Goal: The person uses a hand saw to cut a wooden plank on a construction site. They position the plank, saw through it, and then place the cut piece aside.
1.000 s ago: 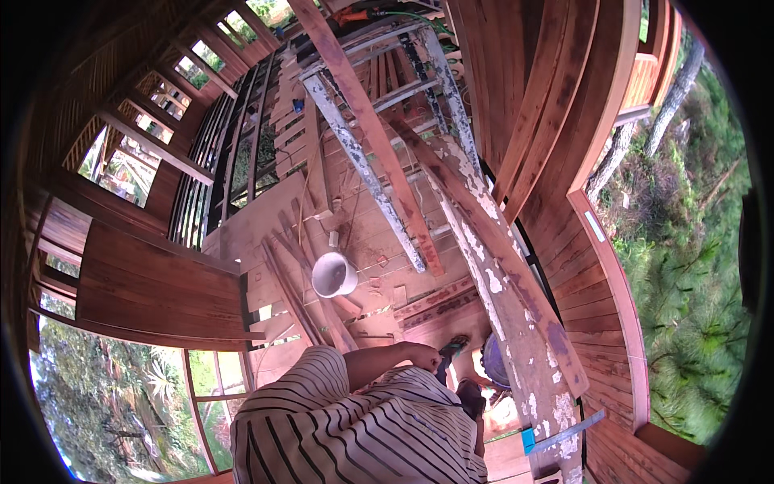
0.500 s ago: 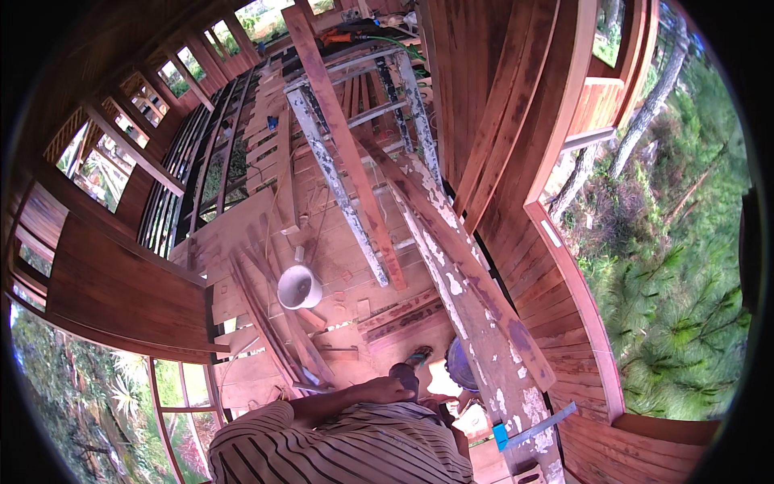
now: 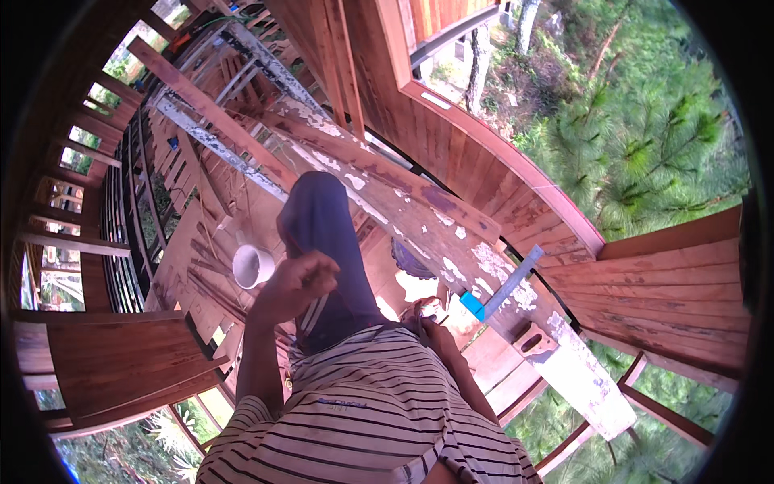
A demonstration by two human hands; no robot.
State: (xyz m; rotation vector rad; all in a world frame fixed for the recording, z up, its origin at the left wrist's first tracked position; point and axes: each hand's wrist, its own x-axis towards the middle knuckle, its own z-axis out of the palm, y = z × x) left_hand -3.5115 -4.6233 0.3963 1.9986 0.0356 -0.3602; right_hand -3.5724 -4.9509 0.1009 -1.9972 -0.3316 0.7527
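My left hand (image 3: 300, 284) is raised beside my bent left leg, with its fingers curled in and nothing visible in them. Low by my right hip, my right hand (image 3: 433, 329) is partly hidden, and its fingers do not show clearly. To its right, a try square (image 3: 513, 282) with a blue stock lies across a long bench board (image 3: 439, 246) covered in peeling white paint. A brown slotted handle (image 3: 530, 342), like a handsaw's, rests farther along that board. One reddish plank (image 3: 403, 173) lies lengthwise on the board.
A white bucket (image 3: 252, 266) stands on the plank floor at left, near loose boards (image 3: 214, 282). Under the bench is a dark bluish round tub (image 3: 411, 258). A paint-flecked trestle (image 3: 214, 141) stands ahead. The plank wall (image 3: 484, 153) runs along the right, with trees outside.
The view has swung right and down. My left hand has come up from my lap, and my left leg now rises in front. The try square and slotted handle show more fully.
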